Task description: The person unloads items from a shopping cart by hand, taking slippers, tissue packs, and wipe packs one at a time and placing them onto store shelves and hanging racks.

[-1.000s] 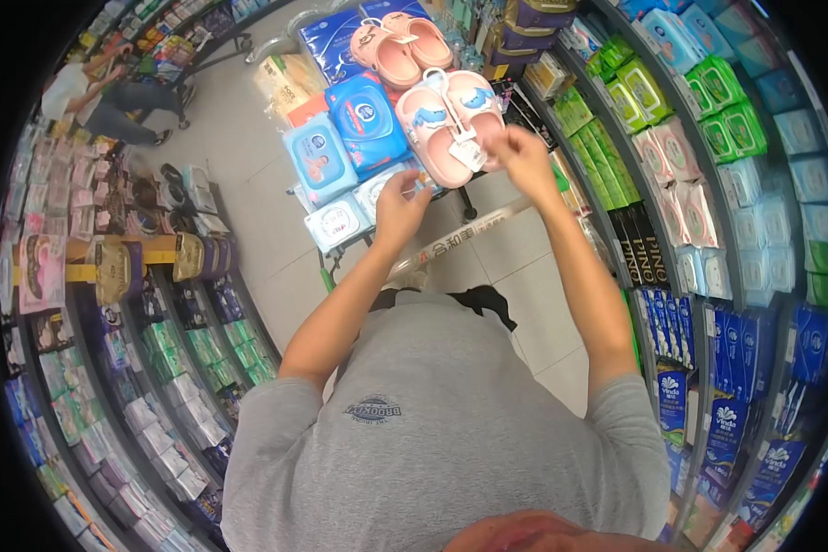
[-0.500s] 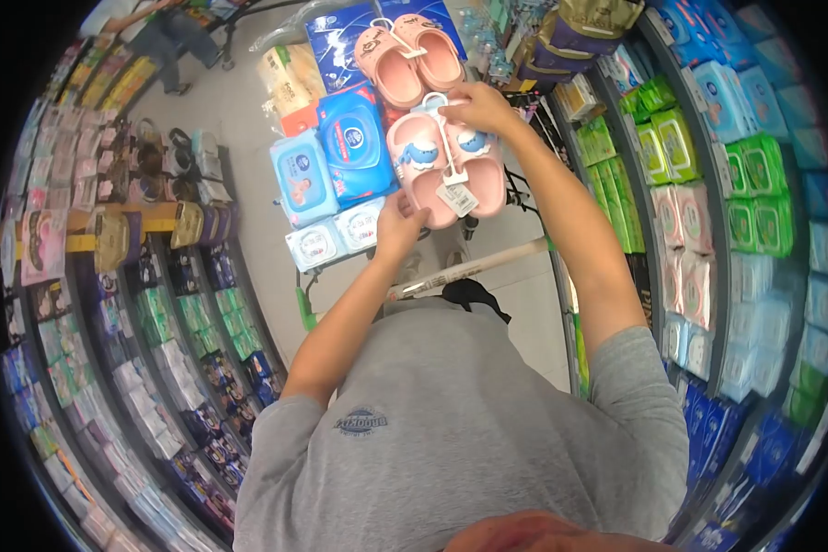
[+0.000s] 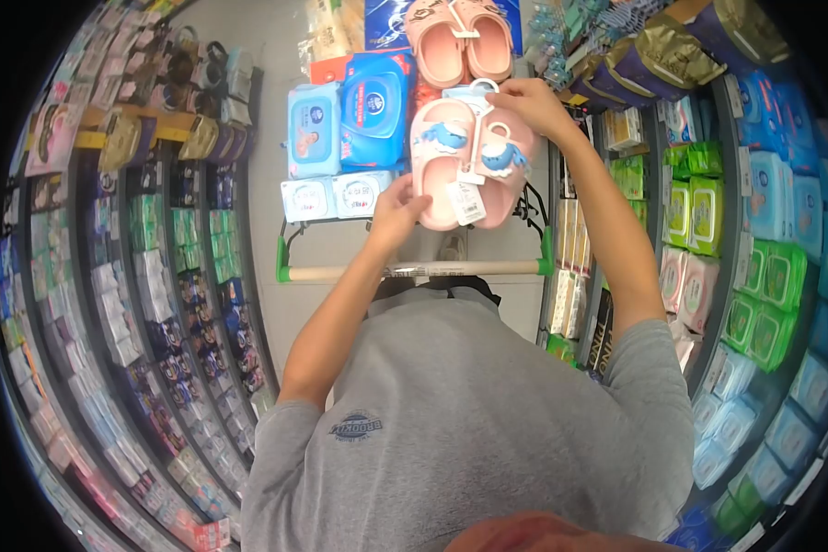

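My right hand (image 3: 532,106) grips the toe end of a pair of pink slippers (image 3: 444,189) by their hanger, fingers closed. The slippers have blue and white cartoon figures on the straps, and a white price tag (image 3: 465,203) hangs between them. At the heel of the left slipper, my left hand (image 3: 396,213) pinches the edge. Beyond them lies a pair of pink clogs (image 3: 440,57). To the left sit a blue pack of wipes (image 3: 374,115), a light blue pack (image 3: 313,138) and small white-and-blue packs (image 3: 306,200), all in the shopping cart.
The cart's handle (image 3: 488,268), with green ends, crosses in front of my body. Shelves of small packs (image 3: 147,221) line the left side. Green wipes packs (image 3: 765,276) fill shelves on the right, and gold-and-purple bags (image 3: 658,60) hang at upper right.
The slippers and both hands sit further right in view, with the right slipper now turned and partly behind the left one. The view has swung, bringing the whole cart handle into sight.
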`<state>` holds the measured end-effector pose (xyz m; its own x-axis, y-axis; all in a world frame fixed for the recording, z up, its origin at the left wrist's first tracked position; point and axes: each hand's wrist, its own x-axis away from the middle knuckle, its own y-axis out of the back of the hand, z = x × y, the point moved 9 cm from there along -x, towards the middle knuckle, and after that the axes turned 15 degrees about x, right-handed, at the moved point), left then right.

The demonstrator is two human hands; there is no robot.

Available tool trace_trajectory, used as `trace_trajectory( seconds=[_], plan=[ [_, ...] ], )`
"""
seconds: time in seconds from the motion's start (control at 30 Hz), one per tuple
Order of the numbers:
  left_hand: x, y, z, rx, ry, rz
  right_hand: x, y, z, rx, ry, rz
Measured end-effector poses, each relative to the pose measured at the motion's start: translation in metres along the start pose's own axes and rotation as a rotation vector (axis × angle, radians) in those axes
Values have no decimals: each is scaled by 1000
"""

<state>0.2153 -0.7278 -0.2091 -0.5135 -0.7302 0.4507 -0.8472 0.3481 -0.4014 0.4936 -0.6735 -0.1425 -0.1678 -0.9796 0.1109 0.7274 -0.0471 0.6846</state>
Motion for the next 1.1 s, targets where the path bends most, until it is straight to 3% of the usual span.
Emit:
trace_trajectory(
  seconds=[0.17,0.43,0.7,0.83,0.97,1.1],
  plan=[
    [29,-10,-21,51,-42,28,19,18,32,-22,43,104],
    [88,14,-90,198,-128,153,49,39,183,-37,279,-6],
    [178,169,-181,218,-350,152,62,-60,419,96,616,-89],
    [221,277,-230,228,-473,104,47,-136,521,213,604,4],
    [256,365,-282,218,-600,15,18,-205,602,7,651,92],
    [262,424,-327,81,-712,-61,-12,-234,654,81,784,56]
  ],
)
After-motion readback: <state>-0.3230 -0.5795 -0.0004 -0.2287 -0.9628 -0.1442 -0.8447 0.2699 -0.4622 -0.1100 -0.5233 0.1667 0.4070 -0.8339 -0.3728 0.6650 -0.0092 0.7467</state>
